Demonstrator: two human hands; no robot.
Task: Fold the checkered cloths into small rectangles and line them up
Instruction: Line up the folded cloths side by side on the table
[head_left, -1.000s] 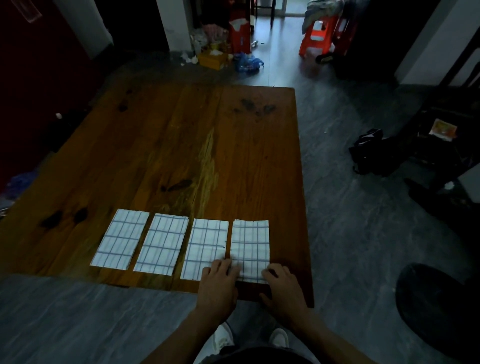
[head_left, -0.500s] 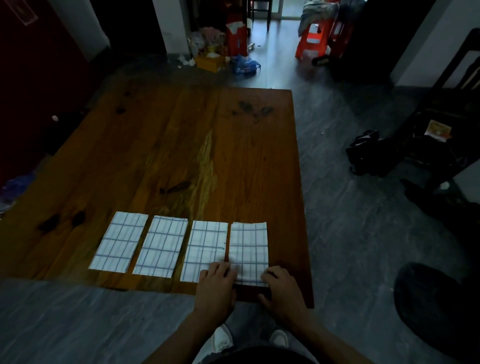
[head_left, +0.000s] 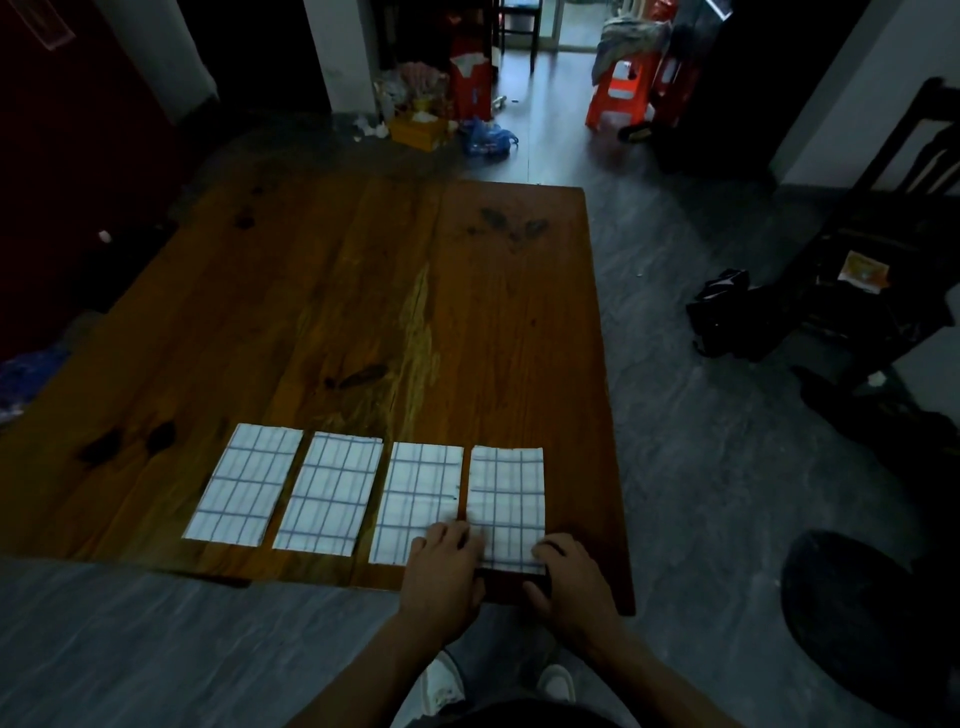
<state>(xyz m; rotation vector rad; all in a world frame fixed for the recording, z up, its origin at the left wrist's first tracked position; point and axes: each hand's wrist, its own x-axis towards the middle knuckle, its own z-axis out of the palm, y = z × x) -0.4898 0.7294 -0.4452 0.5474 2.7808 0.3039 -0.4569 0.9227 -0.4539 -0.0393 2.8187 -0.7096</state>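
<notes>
Checkered cloths, four of them, lay folded into small rectangles in a row along the near edge of the wooden table (head_left: 363, 291), right of centre. From the person's left: first cloth (head_left: 244, 483), second cloth (head_left: 328, 493), third cloth (head_left: 418, 499), fourth cloth (head_left: 508, 499). All flat, long sides running away from the person, narrow strips of bare wood between the first three. Third and fourth sat just beside each other, nearly touching along their long edges; fourth sat slightly nearer the table edge than the rest.

Left hand (head_left: 441, 574) rested on the near end of the row where third and fourth cloths met, fingers extended flat, pressing down, not curled around anything. Right hand (head_left: 569, 577) was at the near right corner of the fourth cloth, fingers bent, tips on the cloth's near edge; lighting was dim, so could not tell if it pinched the fabric or just pressed on it.

Rest of the tabletop was bare wood with dark knots. Grey floor (head_left: 701, 467) around it. Orange stool (head_left: 618, 93) and a yellow box (head_left: 418, 130) sat on the floor past the far end, a dark bag (head_left: 719, 312) off to the right. White shoes (head_left: 441, 686) showed below the hands.
</notes>
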